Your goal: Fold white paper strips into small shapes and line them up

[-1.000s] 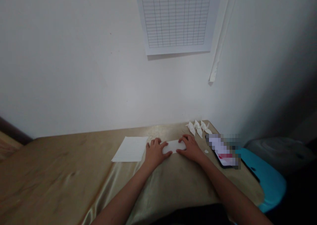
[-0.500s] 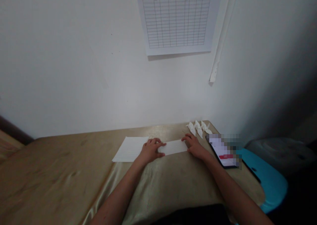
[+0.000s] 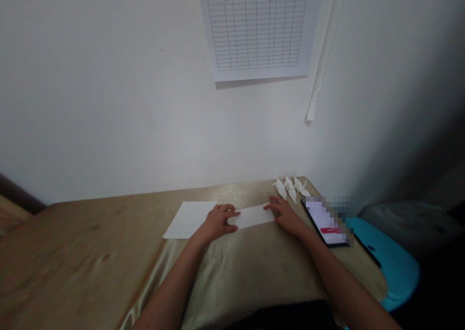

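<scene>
A narrow folded strip of white paper (image 3: pixel 252 216) lies flat on the tan table (image 3: pixel 90 252) in front of me. My left hand (image 3: pixel 217 221) rests on the strip's left end, fingers lying flat on it. At the strip's right end sits my right hand (image 3: pixel 284 214), its fingers spread and pressing down on the paper. Neither hand lifts the strip.
A lined white sheet (image 3: pixel 189 219) lies just left of my left hand. Three small folded paper figures (image 3: pixel 290 187) stand near the wall at the back right. A phone (image 3: pixel 325 219) lies right of my right hand, beside a blue seat (image 3: pixel 390 267). A printed grid chart (image 3: pixel 256 27) hangs on the wall.
The folded strip shows much longer than a second ago, as both hands slid apart along it, left hand leftward and right hand rightward.
</scene>
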Demonstrator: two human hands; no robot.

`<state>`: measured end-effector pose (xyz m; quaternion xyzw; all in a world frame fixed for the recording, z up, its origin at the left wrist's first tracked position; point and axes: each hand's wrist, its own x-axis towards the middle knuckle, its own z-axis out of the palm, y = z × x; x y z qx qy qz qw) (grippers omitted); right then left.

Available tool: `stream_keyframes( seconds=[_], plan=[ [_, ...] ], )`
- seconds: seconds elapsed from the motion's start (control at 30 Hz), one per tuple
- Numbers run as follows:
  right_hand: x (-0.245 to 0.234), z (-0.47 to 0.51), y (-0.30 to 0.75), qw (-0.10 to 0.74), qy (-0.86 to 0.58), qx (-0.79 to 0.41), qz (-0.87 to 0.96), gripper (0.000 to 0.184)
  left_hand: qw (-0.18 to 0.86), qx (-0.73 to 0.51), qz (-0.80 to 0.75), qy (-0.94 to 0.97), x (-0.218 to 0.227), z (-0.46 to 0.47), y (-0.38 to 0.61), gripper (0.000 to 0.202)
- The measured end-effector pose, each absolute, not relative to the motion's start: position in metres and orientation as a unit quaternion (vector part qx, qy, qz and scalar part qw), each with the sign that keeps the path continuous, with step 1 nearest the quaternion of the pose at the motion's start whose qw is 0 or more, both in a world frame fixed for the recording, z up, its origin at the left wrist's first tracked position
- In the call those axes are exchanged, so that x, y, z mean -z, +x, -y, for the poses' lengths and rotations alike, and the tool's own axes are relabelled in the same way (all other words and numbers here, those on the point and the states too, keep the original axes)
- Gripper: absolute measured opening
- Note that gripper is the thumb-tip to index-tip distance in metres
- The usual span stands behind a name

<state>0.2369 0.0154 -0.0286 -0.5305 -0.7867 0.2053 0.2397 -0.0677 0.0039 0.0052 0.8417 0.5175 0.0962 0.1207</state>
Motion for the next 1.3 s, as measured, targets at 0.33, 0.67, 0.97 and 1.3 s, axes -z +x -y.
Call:
stream_keyframes(
  seconds=[0.33, 0.67, 0.97, 1.3],
  plan=[
    [0.026, -0.014, 0.230, 0.259, -0.531, -0.148, 0.793, 0.047, 0.095, -0.096, -0.546, 0.827, 0.001, 0.006, -0.045, 0.052],
    [0.024, -0.006, 0.202, 0.232, -0.606, -0.121, 0.751, 0.049, 0.028, -0.152, -0.659, 0.736, 0.008, 0.021, 0.003, 0.054],
    [0.025, -0.009, 0.199, 0.233, -0.625, -0.141, 0.731, 0.062, 0.044, -0.143, -0.677, 0.721, 0.004, 0.016, 0.007, 0.053],
    [0.034, -0.025, 0.223, 0.273, -0.571, -0.211, 0.745, 0.050, 0.112, -0.107, -0.665, 0.731, -0.007, 0.010, -0.010, 0.044]
  ],
)
